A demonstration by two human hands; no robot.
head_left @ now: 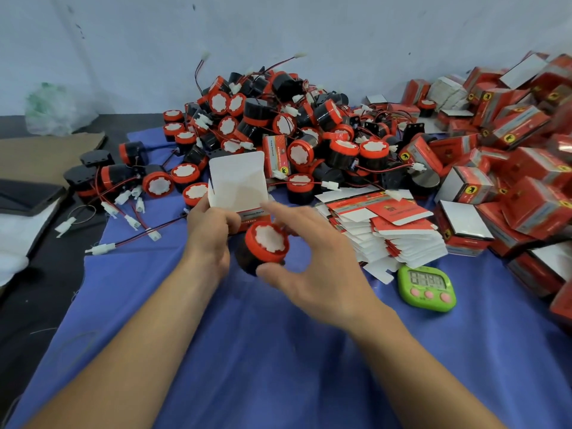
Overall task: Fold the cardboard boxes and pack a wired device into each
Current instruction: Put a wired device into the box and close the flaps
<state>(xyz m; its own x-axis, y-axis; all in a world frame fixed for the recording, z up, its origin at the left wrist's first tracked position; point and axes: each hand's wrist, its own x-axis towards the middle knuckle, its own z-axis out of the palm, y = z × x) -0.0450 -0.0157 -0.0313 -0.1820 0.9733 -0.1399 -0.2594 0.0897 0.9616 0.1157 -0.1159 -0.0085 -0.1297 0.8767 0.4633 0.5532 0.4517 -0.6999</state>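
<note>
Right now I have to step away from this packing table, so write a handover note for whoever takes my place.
Left hand grips an open box, its white lid flap standing up.
Right hand holds one red-capped device just in front of the box, not yet inside.
Unpacked devices are heaped behind on the blue cloth; flat box blanks lie stacked to the right; folded boxes pile up far right, contents unseen.
Done: this box is folded open.
Left: insert the device, close the flap, then work through the heap.
</note>
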